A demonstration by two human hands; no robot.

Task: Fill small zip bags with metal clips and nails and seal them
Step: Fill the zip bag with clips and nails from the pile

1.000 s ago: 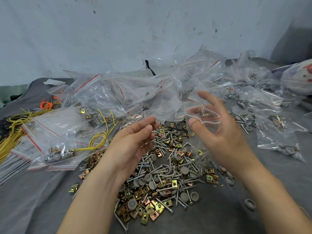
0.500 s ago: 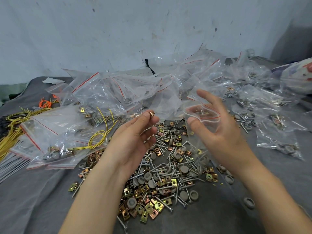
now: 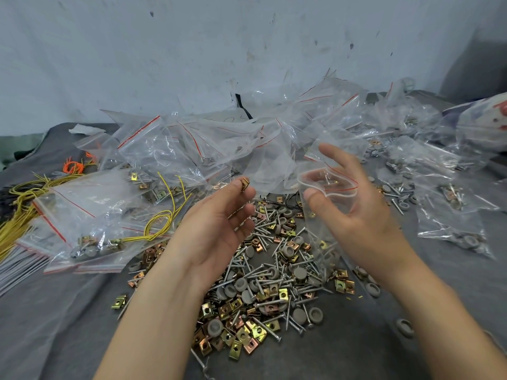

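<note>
**Two hands, one clip [image 3: 244, 184], one open zip bag [image 3: 338, 192]**

The left hand [image 3: 219, 226], palm up, pinches the brass clip between thumb and forefinger, just beside the bag's mouth and not yet inside. The right hand [image 3: 359, 215] grips the zip bag at its rim, thumb in front and fingers behind, mouth gaping. Beneath both lies a heap of clips, nails and grey washers [image 3: 263, 283] on grey cloth [image 3: 68, 325].

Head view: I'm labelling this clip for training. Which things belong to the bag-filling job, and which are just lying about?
In the job: left hand pinching a brass clip; right hand holding an open zip bag; loose pile of clips, nails and grey caps; heap of empty bags.
Lying about: yellow wires; orange ties; white paper scrap.
</note>
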